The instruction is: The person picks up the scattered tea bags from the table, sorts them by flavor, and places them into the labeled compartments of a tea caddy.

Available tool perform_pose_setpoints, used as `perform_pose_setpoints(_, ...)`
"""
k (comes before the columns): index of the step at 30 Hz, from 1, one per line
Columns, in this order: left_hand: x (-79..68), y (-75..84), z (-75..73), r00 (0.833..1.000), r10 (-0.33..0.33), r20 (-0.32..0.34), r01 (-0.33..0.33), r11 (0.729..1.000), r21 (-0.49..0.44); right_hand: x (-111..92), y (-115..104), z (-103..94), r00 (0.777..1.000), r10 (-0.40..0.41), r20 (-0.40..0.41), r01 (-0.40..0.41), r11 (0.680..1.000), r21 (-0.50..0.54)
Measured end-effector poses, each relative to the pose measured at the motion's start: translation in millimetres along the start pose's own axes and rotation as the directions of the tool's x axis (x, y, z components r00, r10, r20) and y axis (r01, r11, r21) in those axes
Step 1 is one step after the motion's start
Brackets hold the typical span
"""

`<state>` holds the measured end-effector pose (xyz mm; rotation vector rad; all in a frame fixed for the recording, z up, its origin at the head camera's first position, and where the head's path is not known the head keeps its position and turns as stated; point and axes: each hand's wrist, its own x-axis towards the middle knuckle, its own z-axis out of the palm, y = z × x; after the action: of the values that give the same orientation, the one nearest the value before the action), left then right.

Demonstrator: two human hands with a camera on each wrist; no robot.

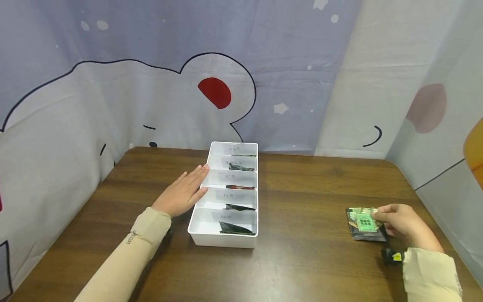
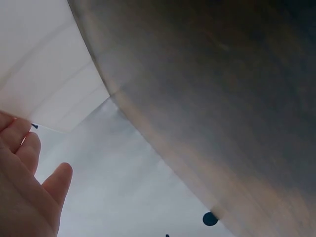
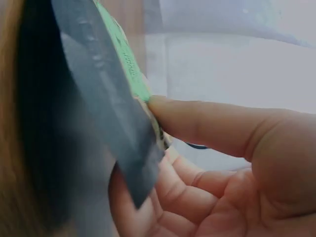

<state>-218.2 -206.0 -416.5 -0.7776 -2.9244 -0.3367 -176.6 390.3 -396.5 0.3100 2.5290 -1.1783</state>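
Observation:
A white divided box [image 1: 222,240] stands on the table, with printed labels on its inner walls. Each compartment holds a thin packet on edge; the nearest packet [image 1: 235,228] is dark green, and a red one [image 1: 240,187] lies in the middle. My left hand [image 1: 181,192], fingers straight, touches the box's left rim; in the left wrist view the fingertips [image 2: 17,131] meet the white wall. Far to the right, my right hand [image 1: 401,222] pinches a black tea packet [image 1: 366,224] with a green label by its edge. In the right wrist view, thumb and fingers hold that packet [image 3: 106,89].
The brown wooden table [image 1: 302,251] spans between the box and the right hand. Behind and beside it hangs a printed cloth [image 1: 290,75] that meets the table's back edge. A black wrist device [image 1: 392,256] sits under the right wrist.

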Motion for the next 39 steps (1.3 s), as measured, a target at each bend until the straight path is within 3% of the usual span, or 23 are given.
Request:
perform_pose_setpoints(5, -0.7, 0.2, 0.6, 1.0, 0.007, -0.012, -0.007, 1.0, -0.001, 3, -4, 4.8, 1.0, -0.029, -0.008, 0.029, 0.998, 0.047)
perform_pose_setpoints(11, -1.1, 0.0, 0.7, 1.0, 0.001, -0.005, -0.001, 1.0, -0.002, 6, -7, 13.9, 0.999, -0.038, -0.003, 0.038, 0.982, 0.183)
perform_pose_setpoints(19, -0.4, 0.6, 0.2, 1.0, 0.004, -0.008, -0.004, 1.0, -0.009, 5, -12, 25.7, 0.992, -0.119, -0.029, 0.123, 0.957, 0.261)
perform_pose_setpoints(28, -0.7, -0.4, 2.4, 1.0, 0.011, -0.029, -0.011, 1.0, -0.007, 8, -30, 49.0, 0.974, -0.182, -0.134, 0.225, 0.845, 0.486)
perform_pose_setpoints(39, -0.4, 0.0, 1.5, 0.999, 0.01, -0.031, -0.01, 1.0, -0.004, 6, -49, 61.8, 0.941, -0.277, -0.192, 0.332, 0.665, 0.669)
